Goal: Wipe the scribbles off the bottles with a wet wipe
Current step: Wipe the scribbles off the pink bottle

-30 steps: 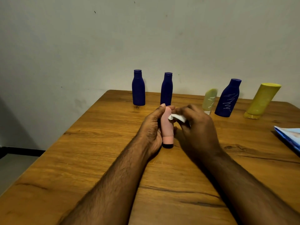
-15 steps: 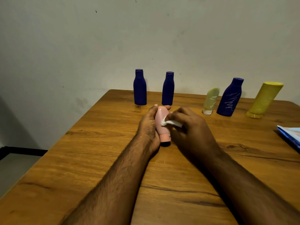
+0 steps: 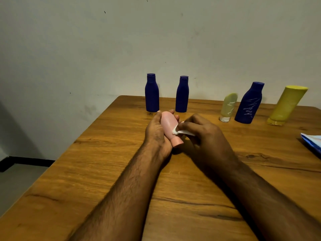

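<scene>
A wooden table (image 3: 104,171) with dark grain lines carried everything, pushed up to a plain grey-white wall (image 3: 156,40); a strip of grey floor (image 3: 17,185) showed far off to the left of the grip. Beyond the clasped pink bottle (image 3: 168,124) stood two clean dark blue bottles (image 3: 152,94) (image 3: 182,95), just behind the left hand (image 3: 156,134). Off to the right of the grip stood a pale green tube (image 3: 227,106) and a third blue bottle (image 3: 248,104), both scribbled in white, then a yellow bottle (image 3: 286,105). A blue-white packet (image 3: 311,141) lay at the right edge. The left hand's fingers curled round the tilted pink bottle, cap toward the person. The right hand (image 3: 205,136) pinched a white wet wipe (image 3: 180,132) against its side
</scene>
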